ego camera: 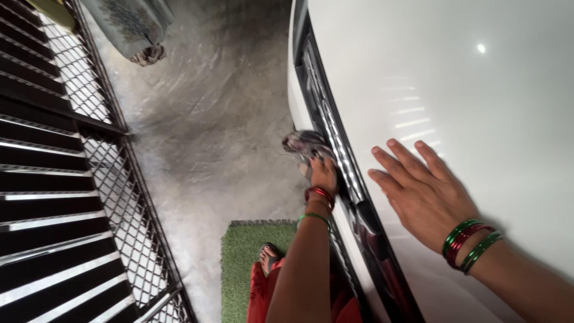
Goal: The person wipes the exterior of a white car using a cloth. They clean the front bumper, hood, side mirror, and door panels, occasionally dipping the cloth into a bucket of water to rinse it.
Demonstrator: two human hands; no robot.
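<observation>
White car hood (478, 90) — grey concrete floor (209, 119) beside.

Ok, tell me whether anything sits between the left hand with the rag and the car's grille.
Nothing visible does. The left hand presses the crumpled rag right at the dark grille on the white car's front. The right hand rests flat on the hood, off to the side.

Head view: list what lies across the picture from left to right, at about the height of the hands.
Black metal gate → grey concrete floor → left hand gripping a grey cloth → dark car grille → right hand flat on the white car hood.
</observation>
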